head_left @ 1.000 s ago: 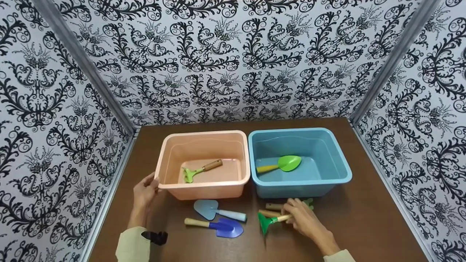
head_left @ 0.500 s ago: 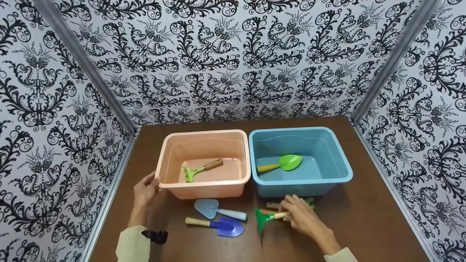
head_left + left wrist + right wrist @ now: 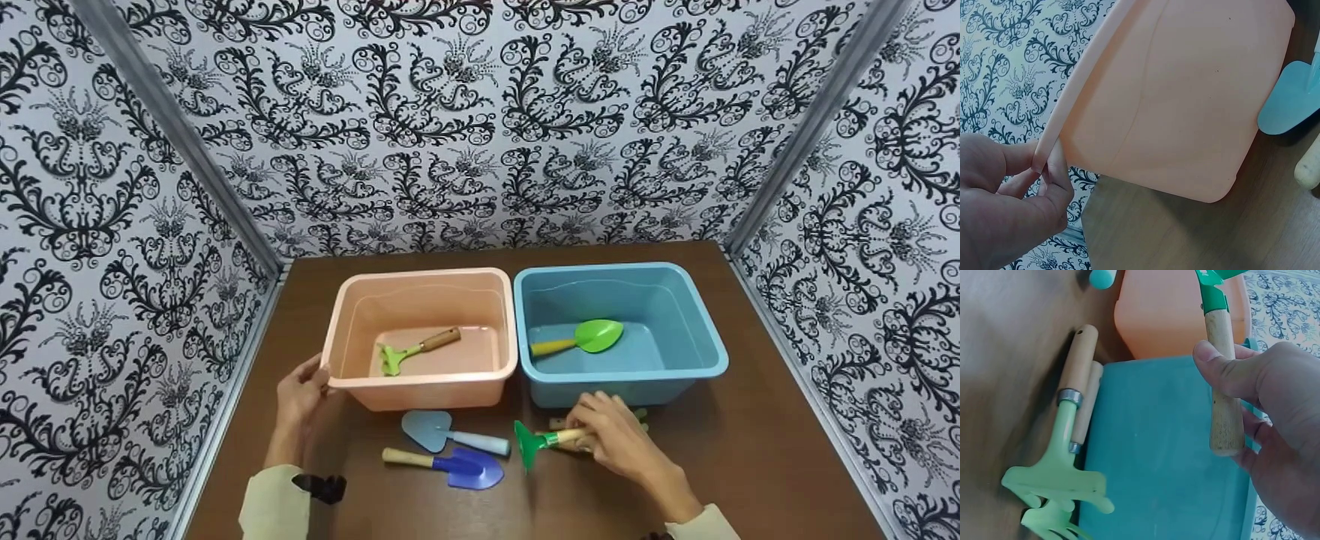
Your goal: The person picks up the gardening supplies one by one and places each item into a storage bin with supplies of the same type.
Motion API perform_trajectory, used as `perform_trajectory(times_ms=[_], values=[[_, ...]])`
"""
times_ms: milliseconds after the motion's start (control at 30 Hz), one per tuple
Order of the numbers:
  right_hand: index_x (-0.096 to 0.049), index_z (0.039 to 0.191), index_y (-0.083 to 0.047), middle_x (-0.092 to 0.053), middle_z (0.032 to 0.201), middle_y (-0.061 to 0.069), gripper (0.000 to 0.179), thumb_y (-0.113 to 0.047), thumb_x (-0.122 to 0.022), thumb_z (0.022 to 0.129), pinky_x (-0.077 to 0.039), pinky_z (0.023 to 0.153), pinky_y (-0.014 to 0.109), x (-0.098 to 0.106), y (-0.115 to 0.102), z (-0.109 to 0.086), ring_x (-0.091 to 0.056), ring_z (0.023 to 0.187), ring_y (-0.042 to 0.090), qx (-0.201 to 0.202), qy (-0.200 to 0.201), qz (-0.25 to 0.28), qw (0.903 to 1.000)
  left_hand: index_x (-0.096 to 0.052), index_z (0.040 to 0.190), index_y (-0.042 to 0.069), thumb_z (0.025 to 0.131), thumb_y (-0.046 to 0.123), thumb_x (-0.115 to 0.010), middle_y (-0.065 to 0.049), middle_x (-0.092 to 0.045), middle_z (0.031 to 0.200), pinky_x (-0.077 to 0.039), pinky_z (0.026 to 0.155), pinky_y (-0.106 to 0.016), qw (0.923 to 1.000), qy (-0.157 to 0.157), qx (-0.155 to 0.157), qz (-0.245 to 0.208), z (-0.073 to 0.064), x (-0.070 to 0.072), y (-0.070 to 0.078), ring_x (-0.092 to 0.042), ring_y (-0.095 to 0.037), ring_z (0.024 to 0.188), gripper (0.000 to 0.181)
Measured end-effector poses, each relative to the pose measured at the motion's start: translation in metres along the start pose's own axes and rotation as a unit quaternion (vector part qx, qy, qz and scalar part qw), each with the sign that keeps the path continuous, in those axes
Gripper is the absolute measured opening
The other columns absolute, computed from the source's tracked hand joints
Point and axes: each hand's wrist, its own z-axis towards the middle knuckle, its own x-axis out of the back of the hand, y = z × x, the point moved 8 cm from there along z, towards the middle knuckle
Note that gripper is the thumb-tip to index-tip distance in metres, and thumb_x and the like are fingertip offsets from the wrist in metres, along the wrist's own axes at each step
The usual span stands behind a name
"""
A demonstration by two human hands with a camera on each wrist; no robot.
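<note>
My left hand [image 3: 300, 394] pinches the front left corner of the peach tub's rim [image 3: 420, 381]; in the left wrist view, thumb and fingers [image 3: 1057, 180] close over that rim. With my right hand [image 3: 621, 442] I grip the wooden handle [image 3: 1226, 424] of a garden hand tool with a dark green head [image 3: 529, 444], raised in front of the blue tub [image 3: 622, 375]. Its head's exact kind is unclear. Beneath the right hand, two light green hand rakes [image 3: 1055, 478] with wooden handles lie on the table, mostly covered in the head view.
A light green rake [image 3: 391, 358] lies in the peach tub, and a green trowel [image 3: 598, 335] with a yellow handle in the blue one. On the brown table [image 3: 420, 517] rest a pale blue trowel [image 3: 427, 430] and a dark blue trowel [image 3: 474, 469]. Patterned walls surround the table.
The right hand has lifted the green-headed tool and shifted it slightly left and toward the blue tub. The left hand has stayed on the peach tub's rim.
</note>
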Motion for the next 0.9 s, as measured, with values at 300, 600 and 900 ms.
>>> perform_trajectory(times_ms=[300,600,900], values=[[-0.067,0.087,-0.023,-0.058,0.086,-0.010,0.027,-0.018,-0.087,0.069,-0.033,0.067,0.024,0.013,-0.003,0.011,-0.042,0.074,0.005,-0.010,0.010,0.013,0.9998,-0.047,0.142,-0.011,0.101,0.006,-0.055,-0.009,-0.064,0.095,-0.056,0.064,-0.016,0.9996,0.005,-0.003,0.028,0.002,0.003,0.002,-0.060,0.000,0.066,0.045],[-0.068,0.087,-0.024,-0.058,0.086,-0.009,0.027,-0.010,-0.086,0.072,-0.039,0.069,0.027,0.027,-0.007,0.029,-0.048,0.077,0.008,0.006,0.026,0.006,0.9996,-0.046,0.143,-0.009,0.102,0.009,-0.056,-0.029,-0.061,0.120,-0.057,0.068,-0.016,0.9998,-0.002,-0.002,0.020,0.001,0.002,-0.001,-0.064,0.001,0.073,0.047],[-0.069,0.090,-0.021,-0.060,0.090,-0.008,0.025,-0.018,-0.086,0.072,-0.045,0.073,0.032,0.035,-0.015,0.047,-0.053,0.083,0.010,0.021,0.017,0.031,0.9992,-0.044,0.145,-0.010,0.102,0.008,-0.055,-0.019,-0.064,0.111,-0.056,0.066,-0.015,1.0000,-0.009,0.002,-0.001,0.000,0.001,-0.002,-0.063,0.001,0.070,0.047]])
